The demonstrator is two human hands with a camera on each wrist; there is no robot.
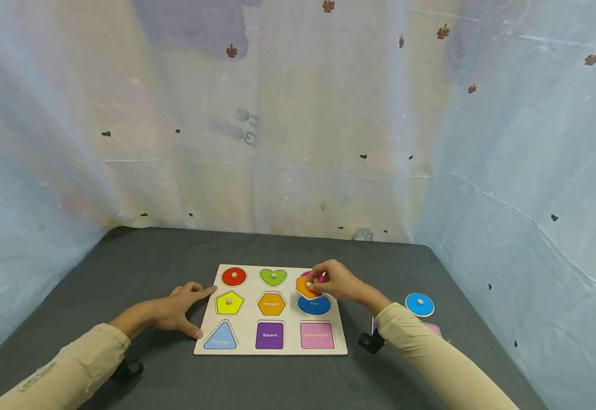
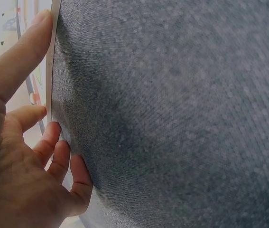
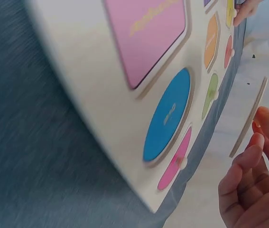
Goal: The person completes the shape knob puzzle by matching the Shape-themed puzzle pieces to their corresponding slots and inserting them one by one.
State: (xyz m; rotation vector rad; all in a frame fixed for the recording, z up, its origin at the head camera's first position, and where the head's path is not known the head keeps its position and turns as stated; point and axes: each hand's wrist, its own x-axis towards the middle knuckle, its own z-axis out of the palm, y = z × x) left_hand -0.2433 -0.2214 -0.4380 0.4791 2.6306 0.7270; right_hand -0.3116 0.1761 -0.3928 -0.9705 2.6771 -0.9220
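My right hand (image 1: 340,280) pinches an orange hexagon puzzle piece (image 1: 304,289) by its knob, above the upper right of a shape board (image 1: 245,336). In the right wrist view the hexagon piece (image 3: 248,121) appears edge-on, raised off the board. Below it in the head view lies the blue oval slot (image 1: 314,306); a magenta piece (image 3: 174,164) is partly hidden behind my fingers. The orange hexagon slot (image 1: 271,304) shows its printed label at the board's middle. My left hand (image 1: 177,309) rests against the board's left edge, thumb and forefinger touching it, other fingers loose.
On the board sit a red circle (image 1: 234,277), a green heart (image 1: 273,278) and a yellow pentagon (image 1: 229,303), all knobbed. Right of the board, a blue knobbed piece (image 1: 419,304) and a pink piece (image 1: 433,328) lie on the dark table (image 1: 164,256), partly behind my right sleeve.
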